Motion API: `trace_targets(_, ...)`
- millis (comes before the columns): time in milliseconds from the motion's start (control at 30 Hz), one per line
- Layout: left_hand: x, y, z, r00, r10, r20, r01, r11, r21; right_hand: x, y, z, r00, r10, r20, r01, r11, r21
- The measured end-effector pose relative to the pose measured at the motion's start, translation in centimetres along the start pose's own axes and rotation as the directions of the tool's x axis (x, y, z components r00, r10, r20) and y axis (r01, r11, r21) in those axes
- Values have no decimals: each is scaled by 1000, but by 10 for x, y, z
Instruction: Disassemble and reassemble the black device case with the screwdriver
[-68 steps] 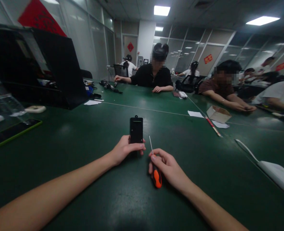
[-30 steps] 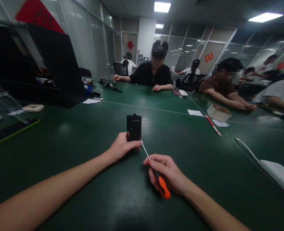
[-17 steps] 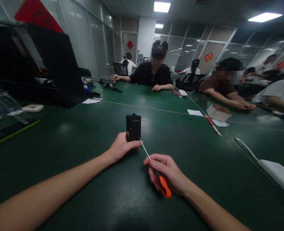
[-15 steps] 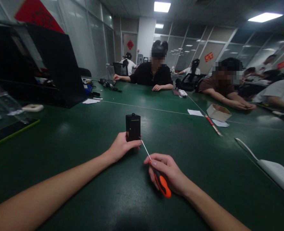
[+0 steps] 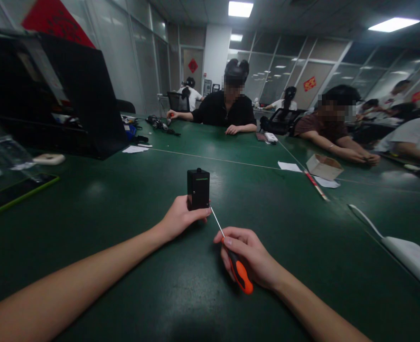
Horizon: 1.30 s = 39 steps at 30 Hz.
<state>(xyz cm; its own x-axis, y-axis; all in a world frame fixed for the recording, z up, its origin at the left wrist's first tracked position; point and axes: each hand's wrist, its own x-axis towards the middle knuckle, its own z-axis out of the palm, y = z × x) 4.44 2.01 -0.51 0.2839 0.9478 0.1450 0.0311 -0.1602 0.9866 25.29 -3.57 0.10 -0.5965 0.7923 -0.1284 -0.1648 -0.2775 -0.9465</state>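
A small black box (image 5: 200,190) with a round tab on top stands upright, gripped low down by my left hand (image 5: 181,217), whose thumb lies across its bottom edge. My right hand (image 5: 247,254) is closed around a screwdriver (image 5: 243,275) with an orange and black handle. The thin metal shaft slants up and left, its tip at the lower right corner of the box. Whether the tip sits in a screw there is too small to tell. Under both hands is the green table (image 5: 142,285).
At the left are a phone with a green edge (image 5: 17,194), a white oval object (image 5: 49,159) and a large black panel (image 5: 85,95). Farther right lie an open carton (image 5: 324,167), papers (image 5: 290,166) and a white device (image 5: 414,261). Several people sit around.
The box has shifted very slightly to the right and turned a little in my left hand. The screwdriver keeps nearly the same place and slant.
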Motion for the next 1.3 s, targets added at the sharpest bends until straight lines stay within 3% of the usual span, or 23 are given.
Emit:
trace_targets(433,2,-5,-1,999,47,-21,-45,995,85,0,0,0,1000,20,21,-20,999,31)
trace_targets(567,1,-3,-1,990,110,-88,-81,957,279,1,-3,-2,1000,4,26,-7,994,105)
trace_targets(700,0,-1,-3,969,205,-139,-105,848,520,1,-6,-6,1000,18,11,-19,987,160)
trace_targets(867,-2,-1,-3,947,285,-145,-147,791,594,1,-7,-9,998,64,12,-65,988,137)
trace_targets(967,-2,1,-1,953,273,-134,-130,765,631,0,-8,-9,996,85,-19,-84,996,33)
trace_targets(1067,-3,4,2,959,250,-131,-105,748,656,-2,-15,-5,992,72,-101,-95,966,-240)
trace_targets(1133,-3,5,3,962,241,-128,-99,745,660,-3,-19,-1,990,4,-144,-77,859,-506)
trace_targets(1200,-3,5,3,964,233,-126,-96,749,655,-4,-22,1,986,-88,-141,-41,695,-718)
trace_targets(1300,-3,4,3,967,218,-130,-85,760,645,-3,-19,2,974,-180,-137,-21,535,-845)
